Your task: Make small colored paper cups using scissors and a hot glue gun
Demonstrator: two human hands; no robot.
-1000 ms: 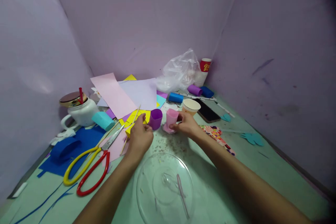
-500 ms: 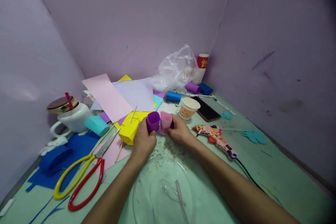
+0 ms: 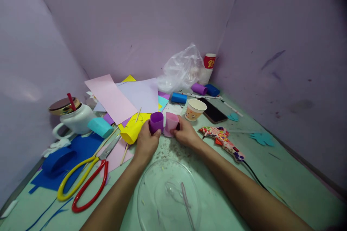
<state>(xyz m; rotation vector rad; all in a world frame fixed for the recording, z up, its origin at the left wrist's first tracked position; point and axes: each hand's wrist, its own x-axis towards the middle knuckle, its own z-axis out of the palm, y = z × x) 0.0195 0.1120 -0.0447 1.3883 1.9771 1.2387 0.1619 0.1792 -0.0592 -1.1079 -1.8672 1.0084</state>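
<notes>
My left hand (image 3: 148, 139) is closed around a purple paper tube (image 3: 156, 122), open end up. Close by on its right, a pink paper tube (image 3: 171, 123) stands upright on a small pink base, and the fingers of my right hand (image 3: 185, 133) grip its right side. A narrow gap lies between the two tubes at the top. Left of my left hand is a yellow paper tube (image 3: 131, 131) lying on its side, near a thin wooden stick (image 3: 124, 153). An orange-patterned paper cup (image 3: 195, 110) stands just beyond my right hand.
Left lie large scissors (image 3: 93, 173), blue sheets, a turquoise tube (image 3: 100, 127) and a white mug (image 3: 78, 119). A clear round lid (image 3: 168, 195) is in front. At right are a flowered glue gun (image 3: 223, 140) with its cord and a phone (image 3: 214, 111). A plastic bag (image 3: 180, 70) sits behind.
The purple tube in my left hand has shifted slightly left, away from the pink one. The yellow tube has tipped a little to the left. My right hand keeps its hold.
</notes>
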